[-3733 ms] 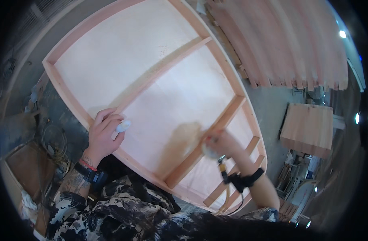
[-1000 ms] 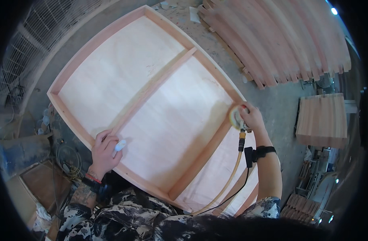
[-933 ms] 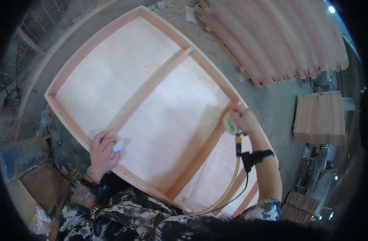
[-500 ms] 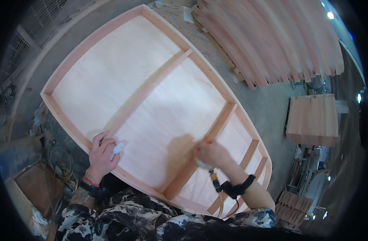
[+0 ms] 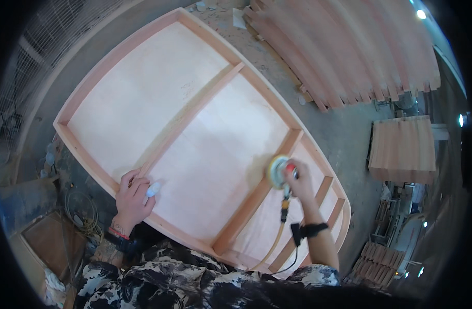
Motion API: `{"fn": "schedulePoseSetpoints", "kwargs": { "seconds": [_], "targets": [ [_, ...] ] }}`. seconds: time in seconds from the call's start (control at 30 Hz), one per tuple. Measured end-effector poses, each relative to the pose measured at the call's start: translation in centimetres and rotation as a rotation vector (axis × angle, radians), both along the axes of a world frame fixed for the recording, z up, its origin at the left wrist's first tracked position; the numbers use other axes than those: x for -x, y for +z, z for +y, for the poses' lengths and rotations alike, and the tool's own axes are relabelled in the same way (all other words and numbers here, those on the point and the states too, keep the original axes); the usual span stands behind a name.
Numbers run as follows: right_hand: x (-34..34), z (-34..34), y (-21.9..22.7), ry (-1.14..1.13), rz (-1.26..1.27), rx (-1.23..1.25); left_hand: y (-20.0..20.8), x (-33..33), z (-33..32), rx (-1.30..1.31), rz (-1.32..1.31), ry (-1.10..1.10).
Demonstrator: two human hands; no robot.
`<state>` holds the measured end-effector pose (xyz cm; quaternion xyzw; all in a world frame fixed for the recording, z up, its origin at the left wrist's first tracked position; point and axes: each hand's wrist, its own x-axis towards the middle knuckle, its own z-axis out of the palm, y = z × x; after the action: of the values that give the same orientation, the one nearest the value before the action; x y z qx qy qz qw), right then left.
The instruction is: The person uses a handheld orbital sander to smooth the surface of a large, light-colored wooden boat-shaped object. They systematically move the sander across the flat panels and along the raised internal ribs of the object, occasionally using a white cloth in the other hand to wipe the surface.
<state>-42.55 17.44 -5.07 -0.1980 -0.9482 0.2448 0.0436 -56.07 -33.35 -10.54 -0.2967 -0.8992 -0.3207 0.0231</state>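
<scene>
A large wooden panel frame (image 5: 215, 42) with a pale plywood face and several cross slats lies slanted before me. My right hand (image 5: 297, 181) grips a round air sander (image 5: 276, 171) with a yellowish pad rim. The sander's disc is against the edge of a cross slat (image 5: 256, 204) right of the middle. From its brass fitting an air hose (image 5: 277, 241) runs down towards me. My left hand (image 5: 133, 198) is closed over the near end of another slat (image 5: 166, 140), at the frame's near rim. A small white-blue piece (image 5: 153, 189) shows at its thumb; whether worn or held, I cannot tell.
A big stack of wooden panels (image 5: 344, 49) stands at the far right, with a smaller wooden stack (image 5: 402, 147) nearer. Machinery lines the right side. At lower left are coiled hoses (image 5: 81, 208) and a brown, box-like thing (image 5: 53, 242).
My right hand and the sander have moved up and to the right along the cross slat, away from me. My left hand stays at its place on the frame.
</scene>
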Motion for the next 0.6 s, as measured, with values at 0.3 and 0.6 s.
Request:
{"fn": "schedulePoseSetpoints", "kwargs": {
  "seconds": [0.3, 0.6],
  "targets": [
    [-7.1, -9.6, 3.4, -0.087, -0.174, 0.126, 1.2, 0.6, 1.2, -0.015, -0.107, -0.027],
    [4.1, 4.3, 2.3, -0.439, -0.11, -0.005, 2.8, 7.5, 9.3, -0.03, -0.067, -0.321]
  ]
}}
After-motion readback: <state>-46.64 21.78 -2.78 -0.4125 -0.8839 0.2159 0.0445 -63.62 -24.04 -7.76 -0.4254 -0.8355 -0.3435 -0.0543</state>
